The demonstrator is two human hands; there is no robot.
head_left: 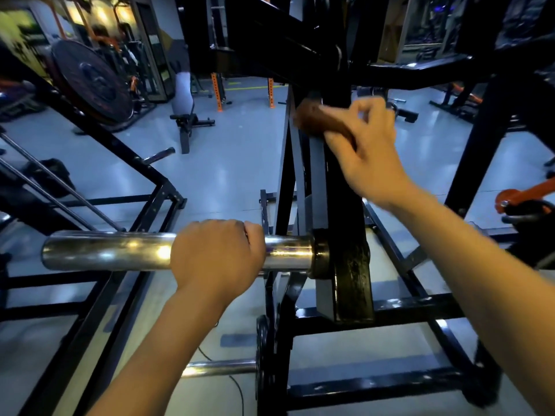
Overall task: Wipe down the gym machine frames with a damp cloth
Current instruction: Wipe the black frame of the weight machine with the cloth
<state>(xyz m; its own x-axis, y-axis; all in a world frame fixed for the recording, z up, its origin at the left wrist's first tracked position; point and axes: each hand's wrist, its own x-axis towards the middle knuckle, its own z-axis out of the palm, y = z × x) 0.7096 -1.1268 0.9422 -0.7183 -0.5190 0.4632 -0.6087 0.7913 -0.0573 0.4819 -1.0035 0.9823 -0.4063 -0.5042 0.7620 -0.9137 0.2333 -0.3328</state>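
Gripping the shiny chrome weight-loading sleeve point(120, 250) with the left hand point(217, 259), fingers curled over its top. Farther up, pressing a crumpled brown cloth point(318, 121) against the black steel upright post of the machine frame point(336, 181) with the right hand point(365, 148), fingers bent around the cloth's near end, cloth sticking out leftward past the fingertips. Beyond, glossy grey gym floor point(240, 151) stretching away.

A: What's on the floor point(240, 163)?
B: Glossy grey. Black machine frame point(375, 382) stands on it, low bench point(187, 124) further back, orange posts point(217, 91) beyond, thin cable point(237, 388) near.
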